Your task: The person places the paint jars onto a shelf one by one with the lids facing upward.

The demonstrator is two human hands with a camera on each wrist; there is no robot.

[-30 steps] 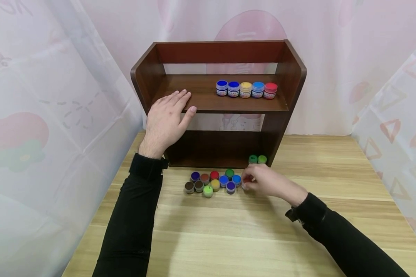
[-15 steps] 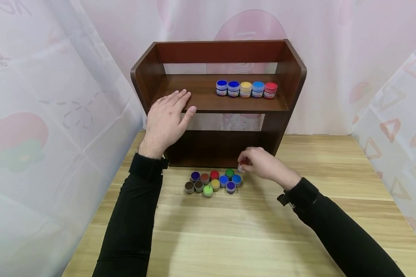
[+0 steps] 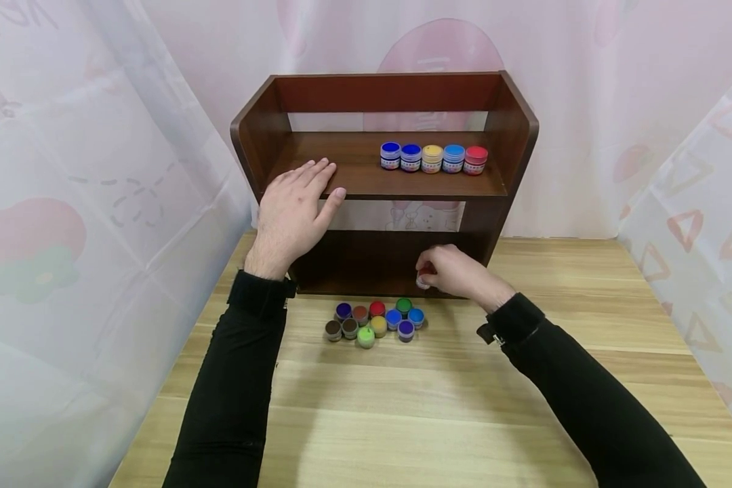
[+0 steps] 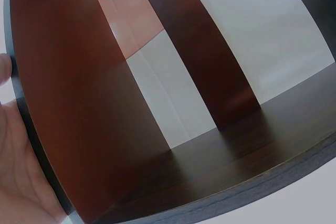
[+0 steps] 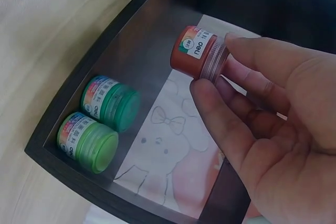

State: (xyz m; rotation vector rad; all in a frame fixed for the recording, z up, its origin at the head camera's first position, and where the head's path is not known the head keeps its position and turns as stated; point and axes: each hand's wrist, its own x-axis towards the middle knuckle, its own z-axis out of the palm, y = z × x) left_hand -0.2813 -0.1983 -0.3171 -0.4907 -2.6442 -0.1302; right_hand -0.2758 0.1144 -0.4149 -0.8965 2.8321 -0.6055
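My right hand [image 3: 457, 272] pinches a small reddish-brown paint jar [image 5: 193, 51] by its lid end, over the front of the lower shelf [image 3: 366, 261]. In the right wrist view, a dark green paint jar [image 5: 110, 103] and a light green paint jar [image 5: 88, 142] stand side by side in that shelf's corner; the head view has them hidden behind the hand. My left hand [image 3: 293, 210] rests, fingers extended, on the left part of the upper shelf [image 3: 354, 166] of a brown wooden rack. Several paint jars [image 3: 378, 327] in mixed colours stand on the table before the rack.
On the upper shelf's right half, a row of blue, yellow and red paint jars [image 3: 432, 159] stands near the rack's right side panel [image 3: 515, 146]. The wooden table [image 3: 439, 413] extends in front. Pale printed curtains [image 3: 585, 122] hang behind and at both sides.
My right hand has carried the jar up and away from the table group, to the lower shelf's front. The left hand has stayed in place on the upper shelf.
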